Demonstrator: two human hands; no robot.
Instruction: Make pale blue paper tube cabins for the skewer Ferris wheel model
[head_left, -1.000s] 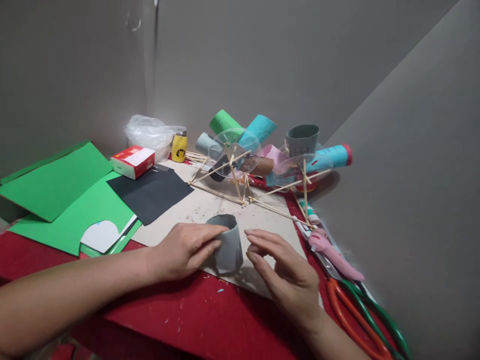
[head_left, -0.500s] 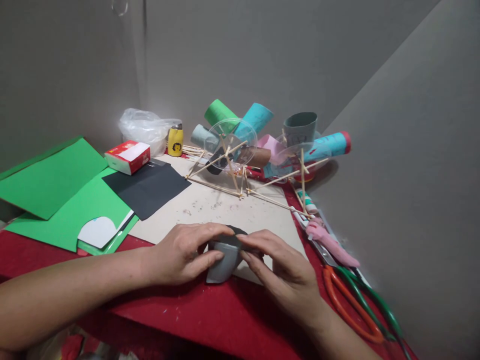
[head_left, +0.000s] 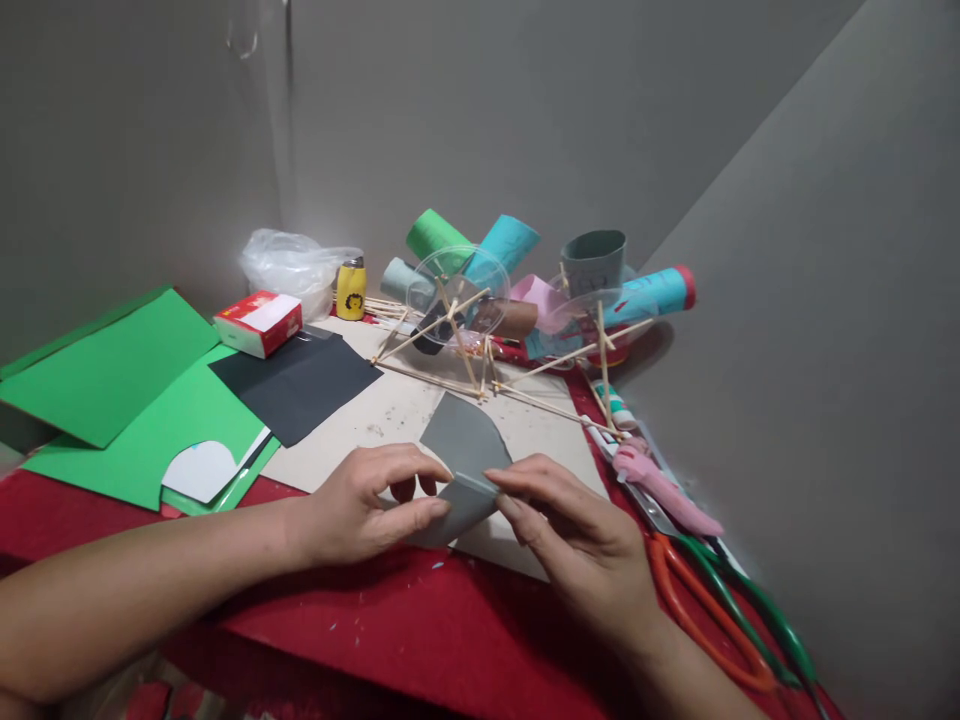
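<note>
A piece of grey paper (head_left: 471, 432) is between my hands, its far part standing up and its near part bent over, with a narrow fold across the middle. My right hand (head_left: 574, 520) pinches the right end of that fold between thumb and forefinger. On the paper's left side my left hand (head_left: 375, 500) is curled, its thumb against the near part and its forefinger at the fold. Its other fingers are bent behind and partly hidden. Under the paper lies a pale board (head_left: 397, 420).
Green sheets (head_left: 120, 370), a black sheet (head_left: 304, 385) and a red box (head_left: 259, 322) lie left. Stick frames (head_left: 450, 310) with coloured paper tubes (head_left: 502, 248) stand behind the board. Scissors (head_left: 705, 610) with orange and green handles lie right, beside a pink tool (head_left: 667, 485).
The grey paper has gone from a curled, closed-over shape to a more opened one, its far part now rising above my hands. My fingers have shifted only slightly; the view has tilted a little.
</note>
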